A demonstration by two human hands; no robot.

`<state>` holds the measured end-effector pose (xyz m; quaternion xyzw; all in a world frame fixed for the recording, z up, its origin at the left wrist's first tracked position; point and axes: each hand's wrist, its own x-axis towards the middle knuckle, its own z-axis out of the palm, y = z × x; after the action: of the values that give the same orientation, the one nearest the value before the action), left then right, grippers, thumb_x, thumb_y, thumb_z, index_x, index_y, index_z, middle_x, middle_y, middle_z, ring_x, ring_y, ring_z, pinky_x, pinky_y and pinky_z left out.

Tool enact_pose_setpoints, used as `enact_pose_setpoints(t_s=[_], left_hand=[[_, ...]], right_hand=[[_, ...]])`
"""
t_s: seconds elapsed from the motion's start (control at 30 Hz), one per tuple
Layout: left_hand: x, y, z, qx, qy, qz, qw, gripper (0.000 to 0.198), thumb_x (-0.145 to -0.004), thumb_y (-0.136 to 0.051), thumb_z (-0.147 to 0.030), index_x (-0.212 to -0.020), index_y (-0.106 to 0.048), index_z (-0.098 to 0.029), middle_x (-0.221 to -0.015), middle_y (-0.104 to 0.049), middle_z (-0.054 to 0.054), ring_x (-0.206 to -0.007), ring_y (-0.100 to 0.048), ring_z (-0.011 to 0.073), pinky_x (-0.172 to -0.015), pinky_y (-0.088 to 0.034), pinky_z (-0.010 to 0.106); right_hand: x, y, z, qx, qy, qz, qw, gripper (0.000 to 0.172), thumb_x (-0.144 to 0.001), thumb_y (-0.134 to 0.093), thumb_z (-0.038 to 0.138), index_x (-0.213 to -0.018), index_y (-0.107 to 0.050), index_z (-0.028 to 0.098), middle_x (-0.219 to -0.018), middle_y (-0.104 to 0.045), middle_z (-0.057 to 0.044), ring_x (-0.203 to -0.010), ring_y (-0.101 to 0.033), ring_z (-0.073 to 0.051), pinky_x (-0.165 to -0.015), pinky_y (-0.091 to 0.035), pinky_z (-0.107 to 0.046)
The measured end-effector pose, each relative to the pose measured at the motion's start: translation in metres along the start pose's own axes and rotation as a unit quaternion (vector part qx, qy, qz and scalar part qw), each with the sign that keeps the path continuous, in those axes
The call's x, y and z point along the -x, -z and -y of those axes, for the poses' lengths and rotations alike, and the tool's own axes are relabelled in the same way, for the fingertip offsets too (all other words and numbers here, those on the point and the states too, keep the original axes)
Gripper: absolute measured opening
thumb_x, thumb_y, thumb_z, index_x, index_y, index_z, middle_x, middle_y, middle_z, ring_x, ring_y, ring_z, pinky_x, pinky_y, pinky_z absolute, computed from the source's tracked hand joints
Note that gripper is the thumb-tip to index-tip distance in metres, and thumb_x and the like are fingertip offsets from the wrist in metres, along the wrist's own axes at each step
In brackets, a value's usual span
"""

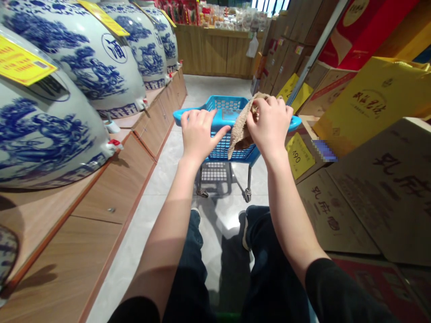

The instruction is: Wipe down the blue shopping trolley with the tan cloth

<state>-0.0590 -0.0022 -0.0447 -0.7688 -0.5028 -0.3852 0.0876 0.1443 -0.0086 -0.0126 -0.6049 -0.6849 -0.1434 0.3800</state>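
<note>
Nearest on my head-camera feed, my right hand is curled almost shut, its fingers and thumb pinching the upper part of a tan woven cloth. The cloth hangs down over the front of a blue plastic shopping basket, with a darker brown fold showing behind it. My left hand is open, palm down and fingers spread above the basket's rim, with its thumb reaching to the cloth's edge; I cannot tell whether it is touching, and it has hold of nothing. The basket sits on a wheeled metal frame ahead of my dark jeans, over pale floor tiles. To the left, a wooden shelf carries a row of large blue-and-white porcelain jars with yellow tags and small taps. To the right stand stacked cardboard cartons, a yellow price card marked 490 and a yellow box. Farthest off, a wooden worktop carries packaged goods.
</note>
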Motion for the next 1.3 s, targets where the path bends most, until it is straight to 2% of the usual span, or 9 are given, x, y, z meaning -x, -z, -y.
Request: enact_pose_setpoints(t_s=[0.3, 0.47, 0.6, 0.73, 0.87, 1.0, 1.1, 1.2, 1.3], left_hand=[[-0.002, 0.006, 0.003, 0.032, -0.002, -0.006, 0.999, 0.053, -0.111, -0.026, -0.052, -0.14, -0.065, -0.031, -0.131, -0.075, 0.009, -0.129, -0.062, 0.0323, -0.122, -0.035, 0.056], [-0.002, 0.013, 0.002, 0.058, 0.009, -0.022, 0.998, 0.049, -0.108, -0.039, -0.045, -0.153, -0.054, -0.034, -0.151, -0.064, 0.008, -0.142, -0.056, 0.0321, -0.12, -0.039, 0.054], [-0.001, 0.015, -0.002, 0.046, 0.001, 0.003, 0.999, 0.04, -0.107, -0.041, -0.037, -0.134, -0.07, -0.036, -0.136, -0.071, 0.006, -0.134, -0.061, 0.0301, -0.124, -0.037, 0.055], [0.001, 0.012, 0.003, 0.024, 0.022, -0.06, 0.998, 0.032, -0.104, -0.045, -0.034, -0.112, -0.077, -0.035, -0.13, -0.073, 0.005, -0.132, -0.061, 0.0322, -0.126, -0.034, 0.063], [0.001, 0.011, 0.016, -0.015, 0.05, -0.114, 0.992, 0.027, -0.102, -0.049, -0.033, -0.1, -0.075, -0.032, -0.126, -0.074, 0.007, -0.13, -0.06, 0.0361, -0.122, -0.035, 0.071], [-0.001, 0.011, 0.015, -0.019, 0.039, -0.133, 0.99, 0.027, -0.101, -0.048, -0.028, -0.104, -0.075, -0.031, -0.132, -0.071, 0.008, -0.134, -0.058, 0.0366, -0.119, -0.043, 0.067], [-0.003, 0.008, 0.003, 0.007, -0.003, -0.074, 0.997, 0.035, -0.103, -0.041, -0.026, -0.119, -0.072, -0.03, -0.135, -0.071, 0.007, -0.134, -0.061, 0.0319, -0.12, -0.045, 0.057], [-0.002, 0.005, -0.007, 0.02, -0.018, -0.032, 0.999, 0.04, -0.105, -0.035, -0.026, -0.127, -0.068, -0.026, -0.134, -0.073, 0.007, -0.129, -0.065, 0.0285, -0.124, -0.042, 0.053], [0.0, 0.004, -0.008, 0.025, -0.009, -0.033, 0.999, 0.037, -0.105, -0.037, -0.028, -0.123, -0.069, -0.026, -0.131, -0.075, 0.007, -0.127, -0.067, 0.0289, -0.125, -0.04, 0.053]], right_hand=[[0.015, 0.011, 0.038, -0.006, 0.133, 0.08, 0.988, 0.033, -0.101, -0.059, 0.046, -0.129, -0.073, 0.036, -0.161, -0.053, -0.008, -0.157, -0.033, -0.044, -0.122, -0.014, -0.086], [0.013, 0.02, 0.037, -0.033, 0.161, 0.107, 0.981, 0.049, -0.096, -0.067, 0.05, -0.144, -0.066, 0.037, -0.17, -0.041, -0.007, -0.162, -0.024, -0.043, -0.125, -0.025, -0.08], [0.004, 0.023, 0.012, -0.032, 0.079, 0.077, 0.993, 0.042, -0.1, -0.06, 0.047, -0.137, -0.071, 0.029, -0.164, -0.048, -0.014, -0.155, -0.038, -0.043, -0.119, -0.04, -0.071], [0.001, 0.018, -0.004, -0.021, 0.004, 0.072, 0.997, 0.04, -0.106, -0.049, 0.043, -0.128, -0.076, 0.023, -0.135, -0.069, -0.017, -0.126, -0.065, -0.036, -0.105, -0.054, -0.057], [0.004, 0.012, -0.003, -0.003, -0.028, 0.064, 0.998, 0.036, -0.105, -0.048, 0.038, -0.12, -0.078, 0.024, -0.119, -0.076, -0.013, -0.111, -0.071, -0.033, -0.1, -0.055, -0.052], [0.008, 0.009, 0.011, -0.013, 0.016, 0.042, 0.999, 0.04, -0.105, -0.047, 0.038, -0.134, -0.071, 0.027, -0.138, -0.07, -0.014, -0.13, -0.062, -0.036, -0.108, -0.051, -0.058], [0.012, 0.01, 0.03, -0.025, 0.113, 0.067, 0.991, 0.045, -0.103, -0.048, 0.034, -0.146, -0.061, 0.033, -0.156, -0.058, -0.009, -0.151, -0.045, -0.034, -0.122, -0.037, -0.064], [0.013, 0.012, 0.038, -0.039, 0.153, 0.098, 0.983, 0.037, -0.104, -0.045, 0.028, -0.133, -0.067, 0.031, -0.145, -0.066, -0.007, -0.143, -0.053, -0.032, -0.129, -0.024, -0.069], [0.008, 0.016, 0.023, -0.038, 0.109, 0.076, 0.99, 0.027, -0.105, -0.046, 0.032, -0.11, -0.072, 0.027, -0.121, -0.074, -0.008, -0.123, -0.064, -0.03, -0.127, -0.028, -0.066]])
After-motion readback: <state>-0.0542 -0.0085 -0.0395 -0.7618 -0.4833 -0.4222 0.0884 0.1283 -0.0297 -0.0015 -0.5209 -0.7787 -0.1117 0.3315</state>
